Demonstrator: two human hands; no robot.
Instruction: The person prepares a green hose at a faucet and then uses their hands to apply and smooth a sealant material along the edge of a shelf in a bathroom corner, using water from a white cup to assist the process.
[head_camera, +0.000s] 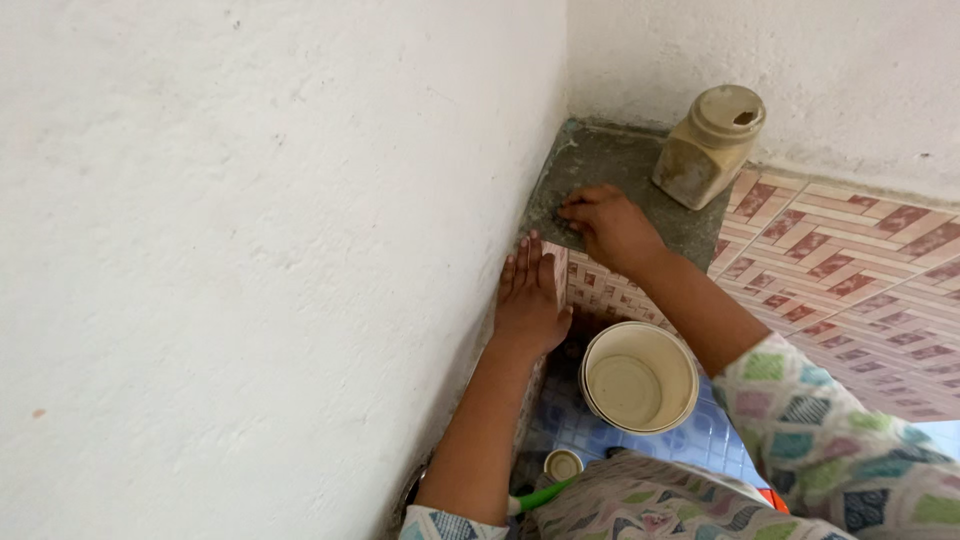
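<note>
Beside the white plaster wall (250, 250), a patterned pink ceramic tile (556, 268) stands on edge, long axis along the wall. Left hand (527, 300) presses it, fingers flat and extended; right hand (608, 225) rests, fingers bent, on grey mortar (610, 165) beyond the tile.

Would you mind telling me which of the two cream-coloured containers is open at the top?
The round bucket by the right forearm, near the left hand; its inside shows. The squarish jar in the corner has a lid on.

The wall (250, 250) is rough matt plaster; the grey bed (620, 170) looks like coarse mortar (dull, gritty), the patterned tiles (850, 270) smooth, the jar (710, 145) grimy plastic.
</note>
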